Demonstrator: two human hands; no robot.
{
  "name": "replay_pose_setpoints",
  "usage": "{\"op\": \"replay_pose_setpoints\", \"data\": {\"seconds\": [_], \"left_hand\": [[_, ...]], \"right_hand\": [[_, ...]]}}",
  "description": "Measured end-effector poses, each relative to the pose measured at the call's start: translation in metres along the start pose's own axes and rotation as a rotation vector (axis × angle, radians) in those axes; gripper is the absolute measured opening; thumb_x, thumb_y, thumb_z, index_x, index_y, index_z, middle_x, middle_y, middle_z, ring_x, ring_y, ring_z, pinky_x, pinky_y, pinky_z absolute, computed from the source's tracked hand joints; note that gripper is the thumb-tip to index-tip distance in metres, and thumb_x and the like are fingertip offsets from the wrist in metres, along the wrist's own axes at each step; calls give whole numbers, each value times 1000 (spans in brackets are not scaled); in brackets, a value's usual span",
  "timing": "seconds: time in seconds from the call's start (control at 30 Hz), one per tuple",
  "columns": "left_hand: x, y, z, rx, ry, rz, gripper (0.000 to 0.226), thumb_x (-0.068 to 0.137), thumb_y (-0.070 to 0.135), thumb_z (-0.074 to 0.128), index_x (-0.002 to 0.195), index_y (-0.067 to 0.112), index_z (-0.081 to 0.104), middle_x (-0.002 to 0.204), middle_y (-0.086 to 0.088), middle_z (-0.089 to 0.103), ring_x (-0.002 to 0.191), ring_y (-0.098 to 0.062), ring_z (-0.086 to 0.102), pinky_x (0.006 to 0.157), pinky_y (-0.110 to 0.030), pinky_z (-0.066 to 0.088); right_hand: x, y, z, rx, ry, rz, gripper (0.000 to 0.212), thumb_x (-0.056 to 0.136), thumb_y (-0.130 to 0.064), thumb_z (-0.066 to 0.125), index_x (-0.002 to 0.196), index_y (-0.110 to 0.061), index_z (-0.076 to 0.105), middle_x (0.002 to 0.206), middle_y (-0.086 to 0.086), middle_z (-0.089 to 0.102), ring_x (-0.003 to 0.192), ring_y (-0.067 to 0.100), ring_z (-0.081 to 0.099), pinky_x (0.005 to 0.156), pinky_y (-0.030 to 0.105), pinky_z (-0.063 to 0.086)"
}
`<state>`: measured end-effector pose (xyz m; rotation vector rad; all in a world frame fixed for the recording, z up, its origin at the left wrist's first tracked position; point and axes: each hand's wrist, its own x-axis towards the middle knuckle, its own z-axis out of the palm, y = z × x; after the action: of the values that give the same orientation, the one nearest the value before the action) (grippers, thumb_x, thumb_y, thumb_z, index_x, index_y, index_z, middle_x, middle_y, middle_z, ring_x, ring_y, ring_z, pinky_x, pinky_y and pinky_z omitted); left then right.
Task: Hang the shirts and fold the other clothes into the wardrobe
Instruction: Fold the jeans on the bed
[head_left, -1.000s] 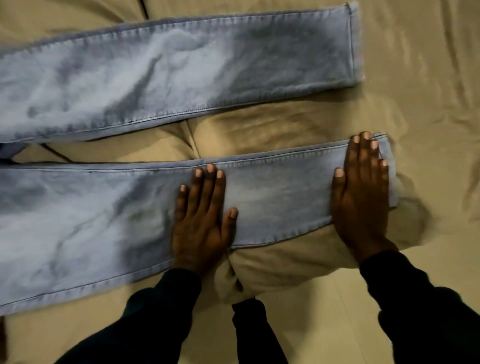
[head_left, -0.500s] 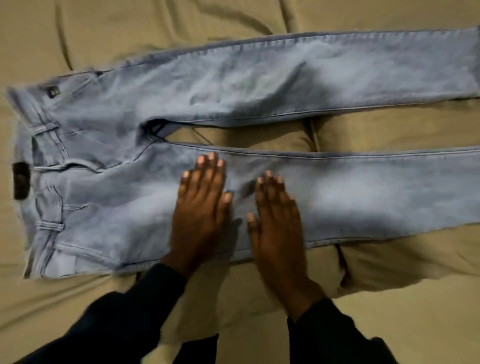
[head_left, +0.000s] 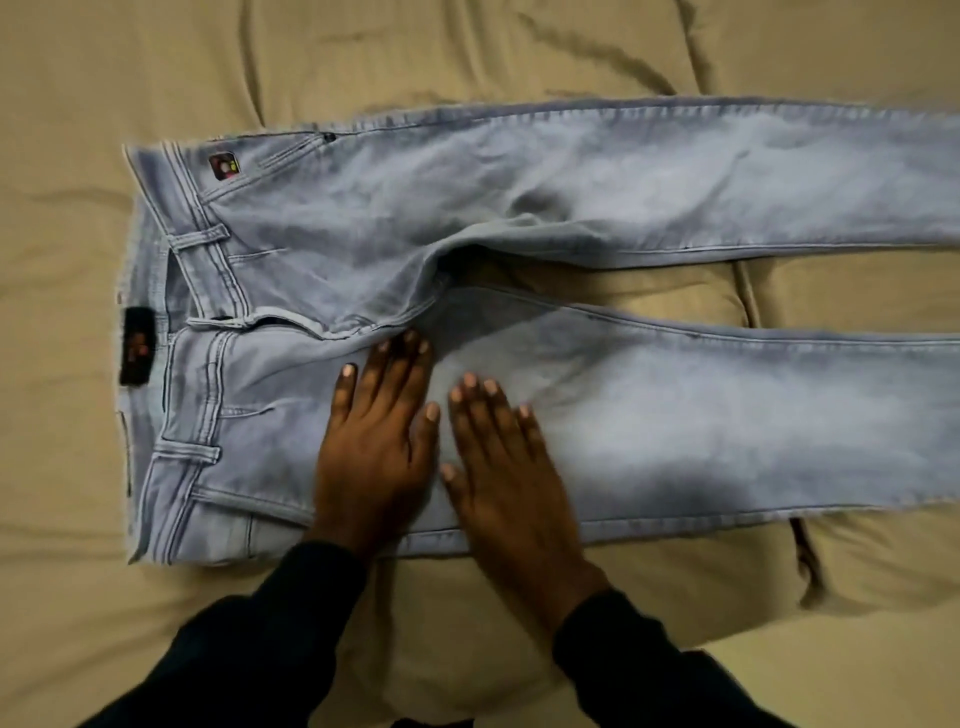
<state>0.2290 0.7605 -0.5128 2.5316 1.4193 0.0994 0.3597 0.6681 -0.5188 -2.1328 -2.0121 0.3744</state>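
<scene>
Head view shows your left hand (head_left: 376, 441) and right hand (head_left: 506, 467) side by side, fingers straight, pressing flat on the near leg of the pale jeans (head_left: 519, 291), gripping nothing. The jeans lie spread on the tan bedsheet (head_left: 363, 62), waistband at nine o'clock, legs running toward three o'clock. Stiff, faded denim resists creasing; the soft rumpled sheet beneath could, I judge, bunch and skew your fold if you push sideways.

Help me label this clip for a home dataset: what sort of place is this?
Probably a bedroom, on a bed. Light blue jeans lie spread on a wrinkled, soft-looking tan bedsheet, and the left hand and right hand press flat on the near leg. No furniture is in view.
</scene>
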Motion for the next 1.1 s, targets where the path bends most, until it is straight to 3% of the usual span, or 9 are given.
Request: {"op": "replay_pose_setpoints", "data": {"seconds": [0.07,0.17,0.23,0.5,0.67,0.8,0.93,1.0,1.1], "left_hand": [[1,-3,0,-29,-2,10,57,104,36,31,158,20,24,165,3,20,154,-15,14,124,-46,13],[2,-3,-1,-50,3,7,58,104,36,32,159,20,23,166,4,19,154,-16,12,125,-45,10],[4,2,-1,-55,12,7,58,104,35,34,158,20,24,166,4,20,154,-15,11,125,-44,9],[-38,-82,-20,131,3,-3,55,103,35,29,155,15,34,161,-1,32,152,-20,22,123,-47,18],[-42,-84,-29,164,15,-6,57,102,35,32,155,14,33,161,-2,31,152,-20,21,122,-49,19],[-37,-64,-28,52,54,-120,53,99,30,39,149,12,45,155,-7,43,145,-29,36,117,-49,29],[-4,5,-45,-409,209,-266,28,96,25,46,108,13,68,103,-5,68,94,-25,61,84,-35,45],[27,41,-52,-963,89,-518,14,101,22,51,103,18,64,97,-1,70,83,-12,66,75,-21,51],[78,74,-51,-1942,-22,-1038,13,101,2,47,107,5,58,101,-14,69,74,-16,72,69,-24,60]], "right_hand": [[-3,37,-7,-63,55,93,57,107,-32,32,159,-15,16,167,4,10,154,18,7,124,43,14],[-14,102,-22,-153,264,740,56,107,-32,27,158,-8,18,164,13,19,152,27,18,121,48,22],[-9,109,-28,-134,273,962,62,106,-36,23,156,0,17,162,21,20,150,35,21,118,52,25],[26,-85,19,39,1,123,66,101,-35,38,157,-4,18,166,14,9,154,29,4,123,49,14],[18,-53,14,39,-22,-1,60,106,-34,34,159,-13,15,167,5,6,154,19,2,123,43,12],[9,-8,-5,108,47,213,54,107,-32,29,158,-15,22,166,1,17,153,16,11,123,37,12],[41,9,-50,743,298,557,31,104,-29,46,125,-17,65,129,0,64,118,15,57,101,23,40],[69,38,-82,1212,411,875,23,103,-27,49,115,-21,67,117,1,69,105,16,64,94,28,47],[101,90,-116,1906,496,1070,29,103,-22,47,129,-11,55,122,13,63,100,22,66,93,32,50]]}}
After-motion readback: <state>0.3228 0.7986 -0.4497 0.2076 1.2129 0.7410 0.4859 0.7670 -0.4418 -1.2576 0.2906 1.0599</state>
